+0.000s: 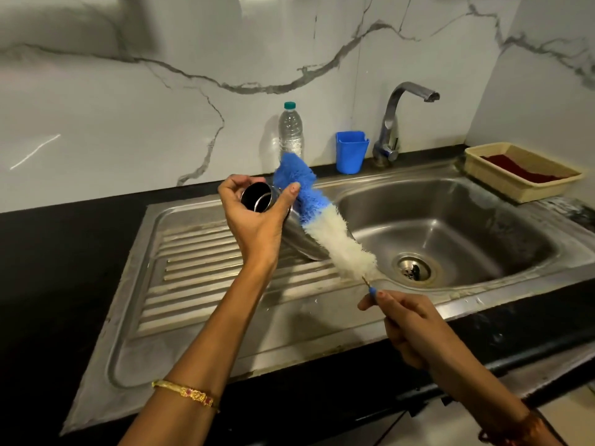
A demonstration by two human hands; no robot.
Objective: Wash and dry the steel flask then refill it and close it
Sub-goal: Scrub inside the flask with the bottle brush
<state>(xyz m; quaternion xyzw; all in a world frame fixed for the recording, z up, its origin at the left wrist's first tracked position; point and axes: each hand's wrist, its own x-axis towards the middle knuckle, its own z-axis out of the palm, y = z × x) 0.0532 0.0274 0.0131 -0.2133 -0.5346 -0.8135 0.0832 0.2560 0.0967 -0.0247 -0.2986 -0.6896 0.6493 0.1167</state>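
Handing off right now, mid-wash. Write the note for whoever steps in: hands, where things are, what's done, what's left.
Left hand grips the steel flask near its open mouth, tilted over the sink edge.
Right hand pinches the handle of the bottle brush, whose bristles lie along the outside of the flask.
Tap shows no running water. Plastic bottle stands by the wall.
Done: flask open. The lid is not in view.
Left: scrub, rinse, dry, refill, close.

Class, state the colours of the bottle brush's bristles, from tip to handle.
Blue at the tip, white nearer the handle: bottle brush, seen in the head view.
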